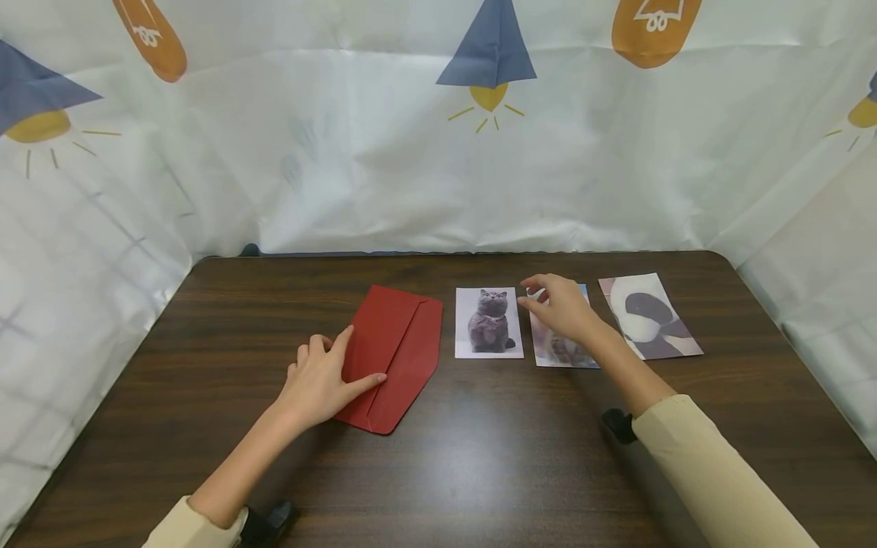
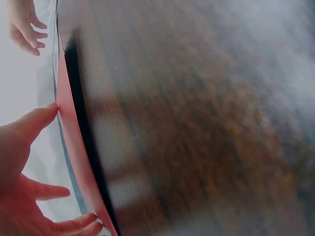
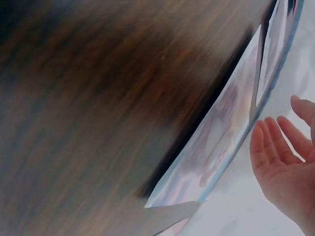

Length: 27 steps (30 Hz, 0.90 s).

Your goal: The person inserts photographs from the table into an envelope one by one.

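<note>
A red envelope (image 1: 419, 346) lies slanted on the table, its pointed flap spread out to the right. My left hand (image 1: 317, 387) rests on its left part, with thumb and fingers apart; the left wrist view shows the thumb against the red paper (image 2: 74, 130). To the right, my right hand (image 1: 563, 306) hovers over the middle photo card (image 1: 563, 355), fingers loosely bent and holding nothing. It hides part of that card's picture. Left of it lies a card with a grey cat (image 1: 489, 323). A third card (image 1: 651, 316), tilted, shows a black-and-white shape.
Beneath everything is a dark wood-grain table (image 1: 466, 457) with rounded far corners. A white curtain (image 1: 384, 175) printed with lamps hangs behind it and along both sides. Black bands (image 1: 263, 525) sit at both wrists, by the beige sleeves (image 1: 712, 472).
</note>
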Motion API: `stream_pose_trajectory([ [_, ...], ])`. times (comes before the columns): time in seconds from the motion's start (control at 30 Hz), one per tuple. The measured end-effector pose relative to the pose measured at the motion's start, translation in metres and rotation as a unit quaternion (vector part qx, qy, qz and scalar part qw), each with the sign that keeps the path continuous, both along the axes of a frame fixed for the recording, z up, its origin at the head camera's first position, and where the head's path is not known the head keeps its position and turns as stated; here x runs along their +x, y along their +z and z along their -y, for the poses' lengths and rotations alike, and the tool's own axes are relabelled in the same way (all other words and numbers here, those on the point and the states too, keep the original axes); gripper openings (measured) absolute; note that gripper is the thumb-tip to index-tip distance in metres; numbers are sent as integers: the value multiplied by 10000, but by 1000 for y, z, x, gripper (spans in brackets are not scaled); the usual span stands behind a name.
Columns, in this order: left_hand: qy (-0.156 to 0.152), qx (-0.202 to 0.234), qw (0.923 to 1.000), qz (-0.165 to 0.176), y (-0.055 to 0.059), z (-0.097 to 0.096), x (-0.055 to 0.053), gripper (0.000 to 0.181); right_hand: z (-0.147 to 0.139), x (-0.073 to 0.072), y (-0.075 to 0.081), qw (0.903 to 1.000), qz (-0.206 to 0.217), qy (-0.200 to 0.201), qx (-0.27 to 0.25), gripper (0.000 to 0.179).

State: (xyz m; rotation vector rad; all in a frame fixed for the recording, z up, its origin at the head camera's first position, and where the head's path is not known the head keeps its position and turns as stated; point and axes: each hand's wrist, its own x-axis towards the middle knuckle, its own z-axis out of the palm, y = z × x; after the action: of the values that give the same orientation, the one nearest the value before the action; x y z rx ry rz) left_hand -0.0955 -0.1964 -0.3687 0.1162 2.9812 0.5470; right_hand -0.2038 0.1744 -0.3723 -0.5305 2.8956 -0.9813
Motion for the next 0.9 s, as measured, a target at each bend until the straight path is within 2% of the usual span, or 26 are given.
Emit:
stream_pose_trajectory([
  [0.33, 37, -11, 10000, 51, -3, -2, -2, 105, 7, -11, -2, 9990, 366, -146, -191, 34],
  [0.67, 42, 225, 9996, 142, -3, -2, -6, 109, 11, -23, -4, 9973, 634, -327, -194, 36],
  [0.9, 25, 283, 9995, 153, -1, 0, -8, 110, 14, -28, -4, 9972, 694, -258, -102, 34],
])
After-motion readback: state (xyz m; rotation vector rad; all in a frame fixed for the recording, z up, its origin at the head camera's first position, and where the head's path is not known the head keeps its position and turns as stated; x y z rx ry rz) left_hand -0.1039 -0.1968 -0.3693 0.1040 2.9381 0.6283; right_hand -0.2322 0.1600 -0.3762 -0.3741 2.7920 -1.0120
